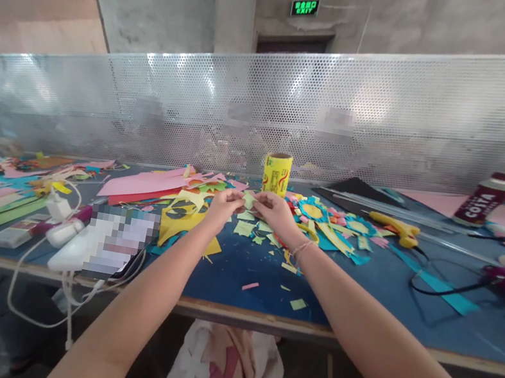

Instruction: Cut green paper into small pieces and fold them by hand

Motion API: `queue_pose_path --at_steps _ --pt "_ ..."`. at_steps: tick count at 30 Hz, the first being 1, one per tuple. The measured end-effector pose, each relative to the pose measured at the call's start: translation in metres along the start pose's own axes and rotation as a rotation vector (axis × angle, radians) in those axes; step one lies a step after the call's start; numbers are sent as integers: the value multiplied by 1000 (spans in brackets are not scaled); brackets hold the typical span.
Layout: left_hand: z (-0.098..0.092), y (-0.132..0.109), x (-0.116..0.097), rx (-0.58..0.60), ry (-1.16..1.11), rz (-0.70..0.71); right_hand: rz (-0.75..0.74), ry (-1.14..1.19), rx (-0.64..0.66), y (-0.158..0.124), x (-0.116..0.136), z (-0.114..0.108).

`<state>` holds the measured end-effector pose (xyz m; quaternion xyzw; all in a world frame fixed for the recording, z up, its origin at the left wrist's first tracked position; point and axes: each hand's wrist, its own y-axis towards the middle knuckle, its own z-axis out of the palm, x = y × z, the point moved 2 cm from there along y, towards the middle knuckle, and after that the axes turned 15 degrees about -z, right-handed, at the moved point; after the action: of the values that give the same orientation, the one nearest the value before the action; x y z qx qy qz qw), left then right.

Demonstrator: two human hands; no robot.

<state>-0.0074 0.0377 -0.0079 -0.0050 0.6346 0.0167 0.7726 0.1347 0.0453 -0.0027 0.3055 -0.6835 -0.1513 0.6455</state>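
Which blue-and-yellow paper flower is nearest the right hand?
The left flower, just beside the right hand; the other flower lies farther right, by the yellow glue gun.

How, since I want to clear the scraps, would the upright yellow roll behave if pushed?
The yellow roll looks hollow, so probably light. Standing on end, it may tip, then likely roll across the table.

Bright daylight; screen glare; edges warped, blurred.

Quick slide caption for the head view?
Left hand and right hand pinch a green paper scrap over a blue table littered with cuttings.
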Motion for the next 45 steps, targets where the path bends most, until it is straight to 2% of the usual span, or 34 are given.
queue_pose_path --at_steps 5,12,21,30,41,45 --pt "1 0 2 37 28 15 -34 -20 19 0 1 0" --pt "1 0 2 32 36 -16 -42 -17 -41 2 1 -1" --pt "-1 1 2 29 35 13 -96 -16 13 1 3 -1" --pt "2 -1 2 54 57 8 -175 -124 -45 3 7 -4" --pt "2 -5 -3 54 23 -15 -188 -141 -16 3 5 -5" --pt "1 -3 -3 34 23 19 -182 -109 -25 3 3 -4"
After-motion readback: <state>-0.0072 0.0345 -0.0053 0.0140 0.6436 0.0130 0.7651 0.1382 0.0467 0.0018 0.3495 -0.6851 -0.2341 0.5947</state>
